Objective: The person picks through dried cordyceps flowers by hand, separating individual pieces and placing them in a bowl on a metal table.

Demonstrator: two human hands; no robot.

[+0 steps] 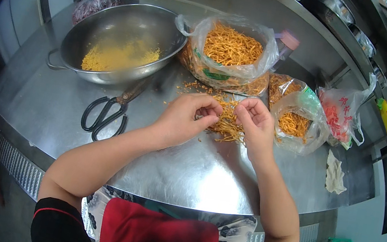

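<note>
A small loose pile of thin dried orange strands [229, 124], which look like cordyceps fungus, lies on the steel table [173, 178]. My left hand [192, 117] is over the pile's left side, thumb and fingers curled towards each other. Opposite it, my right hand [256, 125] has its thumb drawn in against bent fingers. Whether either hand pinches a strand is too small to make out. Just behind the pile, an open plastic bag [220, 74] is full of the same strands. A smaller open bag [299, 137] of them stands right of my right hand.
A large steel bowl [124, 30] with yellow crumbs stands back left. Black-handled scissors [120, 103] lie before it. Further right are a white plastic bag [343, 110] with red printing and a crumpled cloth or tissue [336, 172]. A pink-lidded bottle [287, 46] and an overhead shelf [325, 31] are behind.
</note>
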